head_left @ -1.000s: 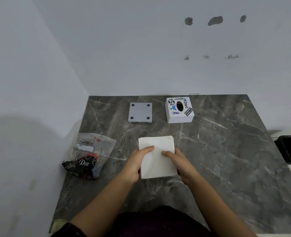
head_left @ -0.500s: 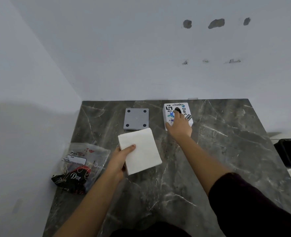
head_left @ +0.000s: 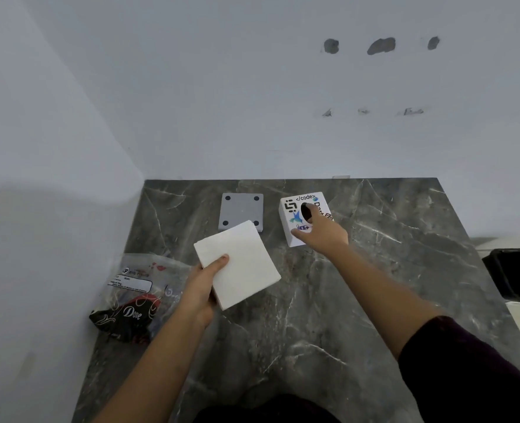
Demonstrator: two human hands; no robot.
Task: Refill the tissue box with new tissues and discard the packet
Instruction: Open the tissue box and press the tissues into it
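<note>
My left hand [head_left: 202, 290] holds a white stack of tissues [head_left: 239, 264] by its near-left corner, lifted above the table. The white cube-shaped tissue box [head_left: 292, 213], printed with stickers and a dark oval hole on top, stands at the back of the table. My right hand [head_left: 321, 230] grips that box from the near right, thumb on its front face and a finger at the hole. The box's grey base plate [head_left: 242, 209] with dark corner feet lies to its left. The emptied clear plastic packet [head_left: 133, 296] lies crumpled at the left edge.
The dark marble table [head_left: 329, 315] sits in a corner between two white walls. A black bin [head_left: 518, 274] stands off the table's right edge. My dark sleeve covers the right forearm near the camera.
My right hand left the tissue stack and reached back to take hold of the tissue box. My left hand lifted the stack and carried it left and back, tilted.
</note>
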